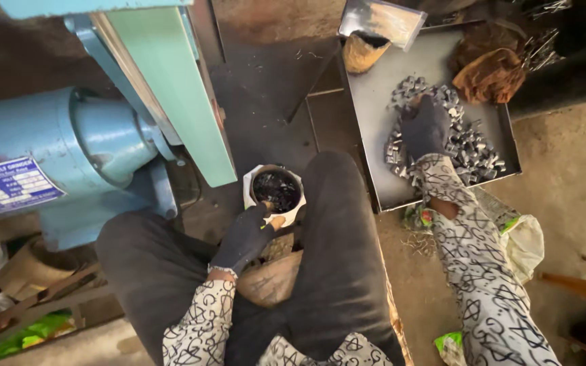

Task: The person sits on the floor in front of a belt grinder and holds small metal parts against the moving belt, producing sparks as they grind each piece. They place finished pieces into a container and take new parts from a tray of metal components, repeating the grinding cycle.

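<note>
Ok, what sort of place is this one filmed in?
Likely a small metalworking shop. A blue belt-grinding machine stands by the knees, a metal tray holds a heap of small metal pieces under the gloved right hand, and the floor is bare and dusty.

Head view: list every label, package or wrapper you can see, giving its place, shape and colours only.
Machine label: on the blue motor housing, far left; rectangular, blue with white print.
Plastic wrapper: on the floor beside the right sleeve; crumpled, green and white.
Green wrapper: bottom left corner; crumpled, bright green.
</note>
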